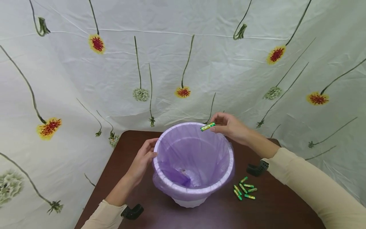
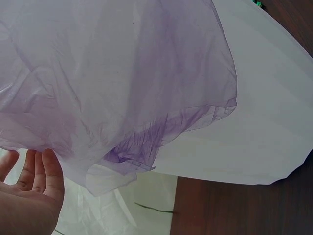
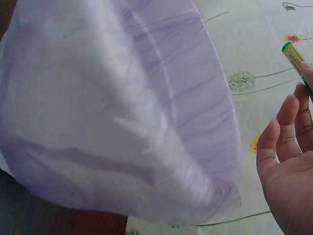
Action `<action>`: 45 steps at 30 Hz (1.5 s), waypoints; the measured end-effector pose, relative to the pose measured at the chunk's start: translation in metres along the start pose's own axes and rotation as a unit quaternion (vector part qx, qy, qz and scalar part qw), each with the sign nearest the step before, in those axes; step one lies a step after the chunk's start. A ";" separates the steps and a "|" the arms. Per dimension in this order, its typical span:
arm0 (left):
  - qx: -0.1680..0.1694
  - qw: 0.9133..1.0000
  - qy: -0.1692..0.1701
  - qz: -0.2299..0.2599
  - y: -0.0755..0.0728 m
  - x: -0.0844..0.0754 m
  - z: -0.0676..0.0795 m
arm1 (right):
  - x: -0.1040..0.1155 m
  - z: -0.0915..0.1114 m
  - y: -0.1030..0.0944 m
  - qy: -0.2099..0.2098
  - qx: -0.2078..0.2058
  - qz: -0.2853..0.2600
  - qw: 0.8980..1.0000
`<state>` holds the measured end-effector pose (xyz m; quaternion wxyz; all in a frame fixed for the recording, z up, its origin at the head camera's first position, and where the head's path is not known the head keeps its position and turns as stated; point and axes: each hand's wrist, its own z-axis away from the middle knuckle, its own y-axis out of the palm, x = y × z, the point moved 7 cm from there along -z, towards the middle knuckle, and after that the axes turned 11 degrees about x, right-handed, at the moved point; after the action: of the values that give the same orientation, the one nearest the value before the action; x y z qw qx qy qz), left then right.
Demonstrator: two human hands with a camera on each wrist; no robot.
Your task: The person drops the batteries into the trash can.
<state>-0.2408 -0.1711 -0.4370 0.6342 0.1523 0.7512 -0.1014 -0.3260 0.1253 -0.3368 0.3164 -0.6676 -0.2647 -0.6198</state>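
A white bin (image 1: pixel 188 203) lined with a thin purple bag (image 1: pixel 197 149) stands upright on the table. My left hand (image 1: pixel 144 156) rests against the bin's left side near the rim; the left wrist view shows its fairly straight fingers (image 2: pixel 53 171) touching the bag from outside. Between thumb and fingertips, my right hand (image 1: pixel 230 127) pinches a green-and-gold battery (image 1: pixel 207 126) above the bin's far right rim. The right wrist view shows one end of that battery (image 3: pixel 293 56) sticking out past the thumb. Several similar batteries (image 1: pixel 243 188) lie loose on the tabletop, right of the bin.
The dark brown table (image 1: pixel 274 210) extends under the bin and to both sides. Behind it hangs a white cloth (image 1: pixel 217 70) with printed flowers. Black camera mounts (image 1: pixel 132 212) sit at both wrists. A gathered fold of purple bag lies low inside the bin.
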 end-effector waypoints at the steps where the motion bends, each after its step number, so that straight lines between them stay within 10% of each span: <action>1: -0.001 1.000 -0.001 0.001 0.000 0.000 0.000 | 0.001 -0.002 0.002 -0.002 0.003 0.001 1.000; 15: -0.001 1.000 0.001 0.004 0.000 0.000 -0.001 | 0.014 -0.014 0.009 -0.036 -0.017 0.007 0.999; 45: -0.004 1.000 0.006 0.004 0.003 -0.004 0.000 | -0.015 0.045 -0.028 0.004 -0.066 0.021 0.998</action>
<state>-0.2393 -0.1691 -0.4328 0.6308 0.1533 0.7548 -0.0947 -0.3188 0.1777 -0.3507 0.2855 -0.6897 -0.2083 -0.6320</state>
